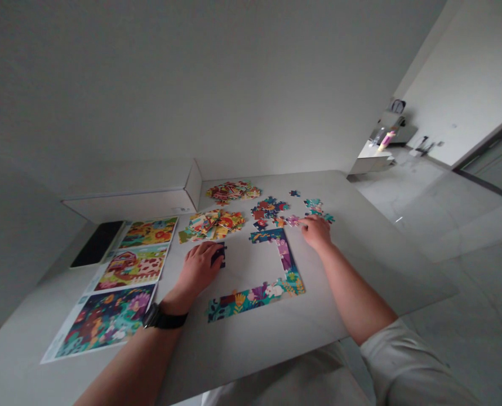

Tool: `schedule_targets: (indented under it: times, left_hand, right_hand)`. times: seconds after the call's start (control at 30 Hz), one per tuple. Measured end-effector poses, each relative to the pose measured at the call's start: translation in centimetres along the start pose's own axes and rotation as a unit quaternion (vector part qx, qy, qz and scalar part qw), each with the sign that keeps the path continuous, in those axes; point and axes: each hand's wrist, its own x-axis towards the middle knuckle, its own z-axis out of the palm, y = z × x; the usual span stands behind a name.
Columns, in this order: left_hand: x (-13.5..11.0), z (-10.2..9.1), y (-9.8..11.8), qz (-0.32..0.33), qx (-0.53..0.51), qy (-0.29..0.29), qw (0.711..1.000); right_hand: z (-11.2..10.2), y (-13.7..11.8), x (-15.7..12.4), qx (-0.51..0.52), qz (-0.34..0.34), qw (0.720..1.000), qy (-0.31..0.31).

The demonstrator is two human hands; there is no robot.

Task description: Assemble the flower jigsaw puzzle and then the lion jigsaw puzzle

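My left hand [200, 269] rests on the white table [360, 254], fingers curled over a dark puzzle piece [219, 255]. My right hand [316, 231] reaches to the far right and pinches a small pinkish piece [293, 220] among loose pieces. Between my hands lies a partly joined puzzle border [271, 276], an L-shaped strip with flowers along the bottom and right side. Loose pieces sit beyond it in heaps: an orange-yellow pile [212, 223], another pile [232, 192] farther back, and a blue-red cluster [268, 210].
A sheet with three picture guides [124, 285] lies at the left. A black phone [97, 243] lies past it, beside a white box [149, 194] at the back. The table's right edge drops to a pale floor. A black watch is on my left wrist.
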Motion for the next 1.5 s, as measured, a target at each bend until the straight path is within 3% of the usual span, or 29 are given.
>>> schedule_targets:
  times: [0.13,0.4,0.6,0.73,0.83,0.93,1.13,1.3,1.4,1.5]
  left_hand:
    - [0.0,-0.2,0.3,-0.004,-0.003,-0.006,1.000]
    - [0.1,-0.7,0.9,-0.014,0.007,-0.017,1.000]
    - [0.2,-0.9,1.1,-0.007,0.004,-0.011,1.000]
    - [0.1,-1.0,1.5,-0.008,0.001,-0.005,1.000]
    - [0.0,-1.1,1.6,-0.008,-0.001,-0.004,1.000]
    - [0.0,-1.1,1.7,-0.007,0.001,-0.004,1.000]
    - [0.0,-1.2,2.1,-0.019,-0.001,-0.007,1.000]
    - [0.0,-1.1,2.2,-0.022,0.004,-0.007,1.000]
    - [0.0,-1.0,2.2,-0.023,0.003,-0.004,1.000]
    - [0.0,-1.2,2.2,-0.021,0.001,-0.003,1.000]
  right_hand:
    - [0.0,-0.5,-0.1,-0.010,-0.033,0.999,-0.014]
    - [-0.3,-2.0,0.0,-0.049,-0.022,0.998,-0.023]
    - [0.7,-6.5,3.1,-0.030,-0.137,0.989,-0.044]
    - [2.3,-10.1,5.7,-0.027,-0.185,0.980,-0.065]
    - [3.3,-11.5,7.3,-0.040,-0.215,0.971,-0.098]
    - [3.4,-11.2,8.3,-0.064,-0.196,0.972,-0.117]
    - [2.6,-8.6,9.4,-0.092,-0.091,0.986,-0.102]
    - [2.3,-7.9,9.5,-0.070,-0.142,0.984,-0.077]
    - [2.6,-8.9,9.3,-0.062,-0.189,0.977,-0.082]
    - [3.0,-10.1,9.0,-0.082,-0.187,0.973,-0.104]
